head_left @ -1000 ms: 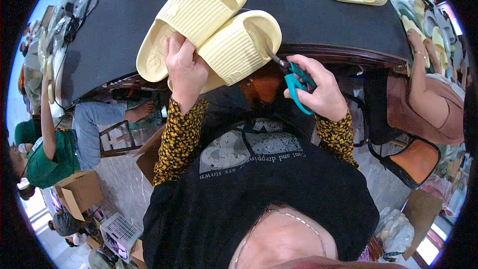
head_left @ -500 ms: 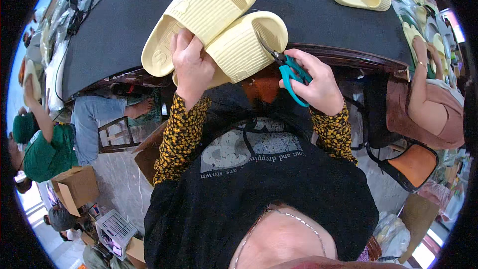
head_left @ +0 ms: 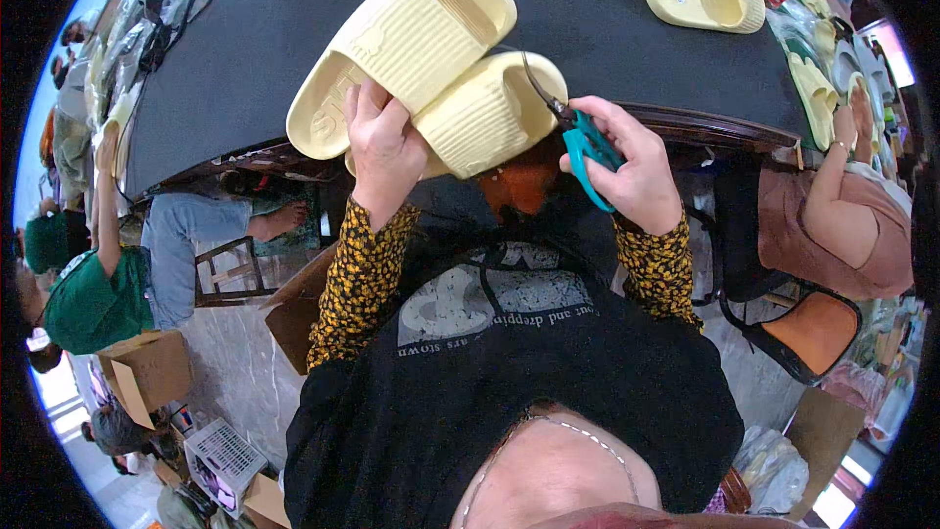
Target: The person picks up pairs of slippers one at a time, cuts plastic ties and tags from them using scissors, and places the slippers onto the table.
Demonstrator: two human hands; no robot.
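Observation:
My left hand [head_left: 384,157] is closed round a pair of pale yellow slide slippers above the near edge of the table. The larger-looking left slipper [head_left: 416,44] overlaps the right slipper [head_left: 480,122]; both have ribbed straps. In my right hand [head_left: 638,168] are small scissors [head_left: 591,152] with teal handles and thin dark blades. The blades reach across the foot opening of the right slipper, their tips near the gap between the two. A thin dark line shows at the tips, too fine to make out.
A dark table [head_left: 607,49] stretches ahead. Another yellow slipper [head_left: 700,0] lies at its far right. Co-workers handle slippers at left and right, one in a green shirt [head_left: 103,304], one in brown [head_left: 832,230]. Plastic bags [head_left: 108,69] line the left side.
The slippers have shifted slightly down and to the right. The scissors have moved a little right, and their tips now lie closer to the gap between the slippers.

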